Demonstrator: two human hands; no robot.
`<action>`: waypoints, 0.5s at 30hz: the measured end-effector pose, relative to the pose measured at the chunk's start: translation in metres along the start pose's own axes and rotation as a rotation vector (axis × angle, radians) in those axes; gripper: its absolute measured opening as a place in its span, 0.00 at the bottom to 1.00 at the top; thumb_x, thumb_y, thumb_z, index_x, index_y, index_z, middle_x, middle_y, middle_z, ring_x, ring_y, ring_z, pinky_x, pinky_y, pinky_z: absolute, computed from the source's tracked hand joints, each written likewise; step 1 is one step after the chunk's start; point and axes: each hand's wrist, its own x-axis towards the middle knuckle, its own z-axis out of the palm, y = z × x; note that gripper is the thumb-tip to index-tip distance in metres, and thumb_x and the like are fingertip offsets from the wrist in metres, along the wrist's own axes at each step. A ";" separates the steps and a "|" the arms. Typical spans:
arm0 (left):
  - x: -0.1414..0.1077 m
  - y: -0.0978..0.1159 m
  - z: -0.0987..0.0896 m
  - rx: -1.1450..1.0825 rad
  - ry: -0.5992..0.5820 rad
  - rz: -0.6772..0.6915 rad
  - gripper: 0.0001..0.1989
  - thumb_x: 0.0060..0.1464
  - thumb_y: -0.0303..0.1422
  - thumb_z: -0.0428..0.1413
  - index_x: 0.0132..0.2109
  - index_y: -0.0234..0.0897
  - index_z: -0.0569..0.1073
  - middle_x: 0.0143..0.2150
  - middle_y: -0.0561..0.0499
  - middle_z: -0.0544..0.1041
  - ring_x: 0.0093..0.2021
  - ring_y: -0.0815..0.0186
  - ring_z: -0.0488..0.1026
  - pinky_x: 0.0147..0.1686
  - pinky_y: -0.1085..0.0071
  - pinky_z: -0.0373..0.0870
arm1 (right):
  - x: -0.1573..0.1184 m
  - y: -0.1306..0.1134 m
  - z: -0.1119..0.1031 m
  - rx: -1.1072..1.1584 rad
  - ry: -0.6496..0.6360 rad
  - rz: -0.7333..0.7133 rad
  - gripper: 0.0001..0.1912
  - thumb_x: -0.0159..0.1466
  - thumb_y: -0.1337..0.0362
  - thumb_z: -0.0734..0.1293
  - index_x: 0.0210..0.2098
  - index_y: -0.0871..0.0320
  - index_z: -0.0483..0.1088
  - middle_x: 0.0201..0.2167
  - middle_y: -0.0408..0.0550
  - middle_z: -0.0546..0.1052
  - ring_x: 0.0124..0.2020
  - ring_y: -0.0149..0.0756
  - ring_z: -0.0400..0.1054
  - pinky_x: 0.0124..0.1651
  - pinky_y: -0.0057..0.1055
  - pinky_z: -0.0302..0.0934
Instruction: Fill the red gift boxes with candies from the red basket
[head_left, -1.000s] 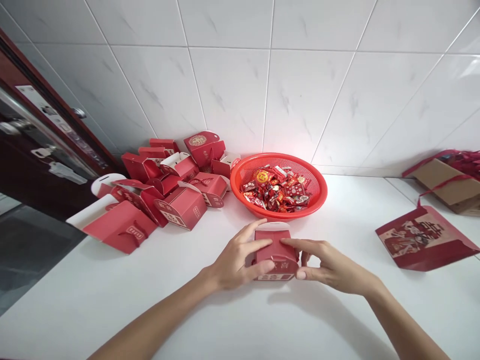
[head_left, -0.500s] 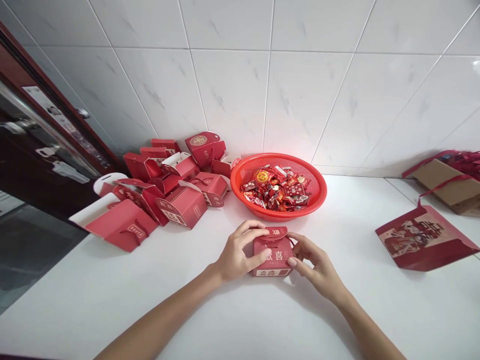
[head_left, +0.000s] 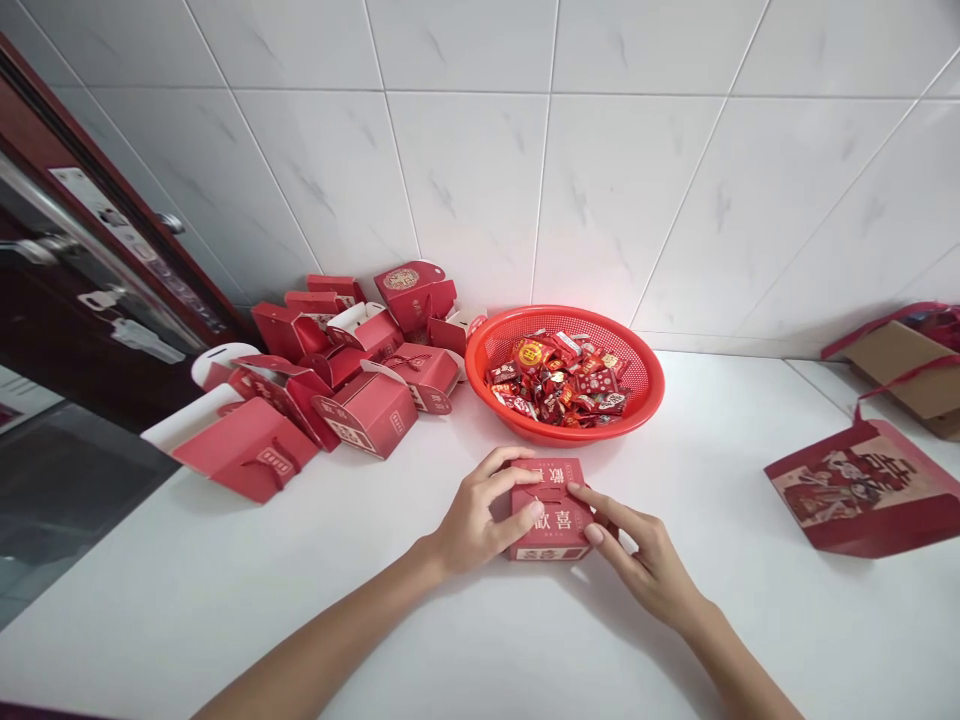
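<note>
A small red paper candy box [head_left: 553,543] with white characters rests on the white tabletop between my hands, its top flaps lying flat together around a slot. My left hand [head_left: 484,510] grips its left side, with the thumb on the front of the lid and the fingers over the back. At the right edge, my right hand [head_left: 637,550] holds the box, index fingertip on the lid and thumb at the near right corner. Just behind it stands a red plastic colander [head_left: 645,395] full of wrapped candies [head_left: 559,380].
Several folded red boxes [head_left: 367,415] crowd the left back of the white table [head_left: 420,640]. At right stand a red paper bag [head_left: 870,490] and a brown cardboard box [head_left: 904,365] with ribbons. A tiled wall [head_left: 630,200] closes off the back; a dark door [head_left: 67,260] is at left.
The box's raised flap has come down flat onto the lid. My right index finger has moved from the side onto the top. The view has shifted slightly.
</note>
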 end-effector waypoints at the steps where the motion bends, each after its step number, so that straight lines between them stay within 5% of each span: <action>1: 0.000 0.000 -0.002 -0.033 -0.010 -0.013 0.15 0.63 0.42 0.59 0.50 0.39 0.80 0.60 0.39 0.76 0.57 0.53 0.77 0.59 0.56 0.75 | 0.000 0.000 0.000 -0.001 -0.005 0.005 0.28 0.75 0.46 0.58 0.62 0.58 0.74 0.28 0.45 0.77 0.25 0.34 0.67 0.32 0.30 0.68; 8: 0.005 -0.009 -0.026 -0.240 -0.269 -0.076 0.45 0.52 0.52 0.68 0.70 0.40 0.65 0.67 0.36 0.72 0.63 0.47 0.74 0.62 0.52 0.73 | -0.001 -0.002 -0.002 -0.004 -0.028 0.015 0.27 0.76 0.49 0.57 0.64 0.59 0.72 0.30 0.48 0.79 0.25 0.35 0.68 0.33 0.31 0.69; 12: 0.004 -0.010 -0.021 -0.169 -0.266 -0.055 0.38 0.52 0.52 0.69 0.65 0.42 0.71 0.66 0.38 0.72 0.64 0.48 0.73 0.64 0.52 0.70 | -0.003 0.001 -0.001 -0.042 0.005 -0.006 0.25 0.77 0.53 0.56 0.66 0.57 0.70 0.40 0.54 0.82 0.32 0.39 0.74 0.38 0.33 0.71; 15: 0.000 -0.007 -0.011 -0.176 -0.237 -0.049 0.33 0.55 0.52 0.67 0.64 0.44 0.74 0.65 0.40 0.72 0.64 0.50 0.72 0.64 0.53 0.71 | -0.004 0.004 0.000 -0.116 0.125 -0.020 0.24 0.77 0.55 0.56 0.66 0.57 0.70 0.35 0.51 0.80 0.31 0.38 0.73 0.35 0.33 0.69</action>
